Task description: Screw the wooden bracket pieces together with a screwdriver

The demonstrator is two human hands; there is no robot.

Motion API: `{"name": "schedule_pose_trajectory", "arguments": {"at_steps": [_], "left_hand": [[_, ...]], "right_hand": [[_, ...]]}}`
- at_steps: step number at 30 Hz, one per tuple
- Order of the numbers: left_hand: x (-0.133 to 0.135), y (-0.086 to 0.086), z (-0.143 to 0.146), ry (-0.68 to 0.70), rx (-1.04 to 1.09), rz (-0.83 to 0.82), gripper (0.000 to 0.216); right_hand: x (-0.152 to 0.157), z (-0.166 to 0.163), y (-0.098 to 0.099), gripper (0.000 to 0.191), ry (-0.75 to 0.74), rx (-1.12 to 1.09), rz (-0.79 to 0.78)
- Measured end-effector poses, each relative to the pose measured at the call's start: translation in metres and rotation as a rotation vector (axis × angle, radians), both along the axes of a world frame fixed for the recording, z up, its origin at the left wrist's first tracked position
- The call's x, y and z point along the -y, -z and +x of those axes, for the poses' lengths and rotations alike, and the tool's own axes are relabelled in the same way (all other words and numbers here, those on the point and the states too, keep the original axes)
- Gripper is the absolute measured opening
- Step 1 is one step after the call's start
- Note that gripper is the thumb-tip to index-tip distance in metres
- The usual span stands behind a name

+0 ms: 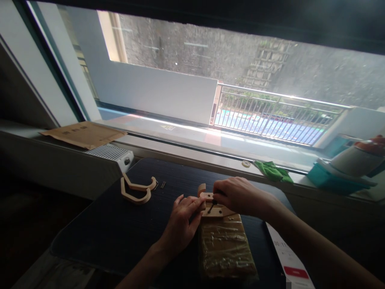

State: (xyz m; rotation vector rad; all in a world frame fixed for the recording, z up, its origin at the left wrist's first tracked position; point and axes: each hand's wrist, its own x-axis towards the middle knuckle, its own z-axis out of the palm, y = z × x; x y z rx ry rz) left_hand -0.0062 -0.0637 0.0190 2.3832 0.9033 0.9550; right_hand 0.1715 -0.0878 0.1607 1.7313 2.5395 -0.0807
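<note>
A light wooden assembly (221, 212) with dark round holes rests on the far end of a tape-wrapped block (225, 245). My left hand (187, 214) grips its left side, fingers pressed on the wood. Closed round a thin dark driver (212, 205), my right hand (231, 192) points its shaft down at a hole in the assembly; whether it is a hex key or a screwdriver I cannot tell. A curved wooden end (201, 188) rises behind my left fingertips. Two hook-shaped wooden pieces (135, 199) lie to the left, beside a few small screws (163, 184).
Everything stands on a dark table (114, 237). A phone (290, 257) with a timer lies at its right edge. Along the window sill are a green cloth (273, 171), a roll of tape (246, 163) and a teal container (327, 180). A brown envelope (84, 134) lies at the left.
</note>
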Motion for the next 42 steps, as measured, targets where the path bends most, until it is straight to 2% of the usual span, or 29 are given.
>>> {"name": "schedule_pose_trajectory", "arguments": {"at_steps": [2, 7, 11, 17, 21, 26, 30, 38, 42], "left_hand": [[0.001, 0.000, 0.000, 0.004, -0.002, -0.001, 0.046], [0.000, -0.001, 0.000, 0.004, -0.007, -0.004, 0.047], [0.000, -0.002, 0.001, 0.003, -0.013, -0.005, 0.049], [0.001, -0.001, 0.000, 0.005, 0.004, -0.005, 0.046], [0.002, -0.002, 0.000, 0.005, 0.010, 0.002, 0.048], [0.001, -0.003, 0.000, 0.002, 0.000, 0.004, 0.048], [0.001, -0.004, 0.000, 0.001, -0.004, -0.003, 0.045], [0.002, -0.004, 0.000, 0.001, 0.006, -0.004, 0.044], [0.002, -0.004, 0.000, -0.004, 0.011, 0.003, 0.044]], "right_hand": [[0.001, -0.001, -0.002, 0.034, -0.004, 0.006, -0.001], [0.003, -0.003, -0.007, 0.017, -0.080, -0.021, -0.038], [0.003, -0.002, -0.004, 0.023, -0.094, -0.070, -0.022], [0.000, -0.001, 0.004, 0.031, -0.006, -0.023, 0.011], [0.000, -0.001, 0.002, 0.035, 0.002, -0.009, 0.011], [0.003, -0.002, -0.005, 0.020, -0.071, -0.037, -0.019], [0.004, -0.003, -0.007, 0.024, -0.106, -0.084, -0.023], [-0.001, -0.003, 0.006, 0.037, 0.025, -0.036, 0.029], [-0.001, -0.002, 0.004, 0.036, 0.035, -0.013, 0.023]]}}
